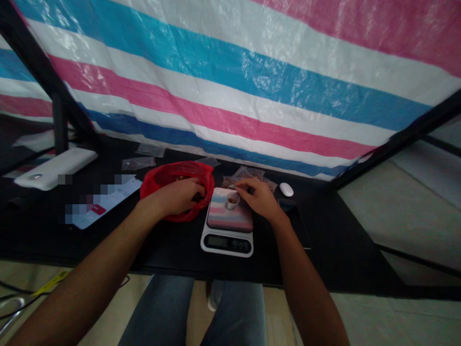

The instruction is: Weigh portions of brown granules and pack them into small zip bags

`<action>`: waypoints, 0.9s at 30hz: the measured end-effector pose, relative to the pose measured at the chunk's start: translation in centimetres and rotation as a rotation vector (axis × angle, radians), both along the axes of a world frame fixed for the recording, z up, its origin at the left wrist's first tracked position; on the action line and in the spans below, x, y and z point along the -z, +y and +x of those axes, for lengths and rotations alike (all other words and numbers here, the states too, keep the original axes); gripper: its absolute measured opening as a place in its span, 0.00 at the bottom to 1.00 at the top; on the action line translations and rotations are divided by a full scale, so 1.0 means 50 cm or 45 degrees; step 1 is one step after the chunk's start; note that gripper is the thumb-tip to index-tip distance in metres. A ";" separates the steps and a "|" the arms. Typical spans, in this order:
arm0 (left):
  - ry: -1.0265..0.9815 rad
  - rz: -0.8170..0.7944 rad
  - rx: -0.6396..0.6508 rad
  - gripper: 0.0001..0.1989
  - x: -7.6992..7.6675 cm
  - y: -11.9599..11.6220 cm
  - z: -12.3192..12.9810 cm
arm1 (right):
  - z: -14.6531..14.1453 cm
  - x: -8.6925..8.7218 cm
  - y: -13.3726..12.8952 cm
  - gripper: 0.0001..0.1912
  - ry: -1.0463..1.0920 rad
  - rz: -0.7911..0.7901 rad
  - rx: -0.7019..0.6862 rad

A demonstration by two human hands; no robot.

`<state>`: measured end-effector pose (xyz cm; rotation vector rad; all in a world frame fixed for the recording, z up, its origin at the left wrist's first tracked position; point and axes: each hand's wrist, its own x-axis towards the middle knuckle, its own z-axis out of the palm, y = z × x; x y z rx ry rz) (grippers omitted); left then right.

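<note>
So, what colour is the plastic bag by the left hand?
Bright red; the plastic bag shows best in the head view.

Nothing can be read — the kitchen scale's display (217,242) is too dim, the paper card (104,202) pixelated.

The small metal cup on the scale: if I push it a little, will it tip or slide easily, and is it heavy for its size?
The small metal cup is probably light, since it looks thin-walled. It may slide on the smooth scale platform if pushed. Its top looks open, so tipping it could likely spill the brown contents.
</note>
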<state>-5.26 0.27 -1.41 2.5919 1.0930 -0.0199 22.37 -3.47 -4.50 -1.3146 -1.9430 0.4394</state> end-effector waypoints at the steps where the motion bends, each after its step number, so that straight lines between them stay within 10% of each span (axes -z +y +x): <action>1: -0.013 0.013 0.002 0.14 0.001 0.001 0.000 | 0.001 0.001 0.000 0.09 -0.001 0.001 0.001; 27: -0.192 0.091 0.121 0.13 -0.057 0.029 -0.035 | 0.007 0.002 0.002 0.09 0.018 0.041 -0.013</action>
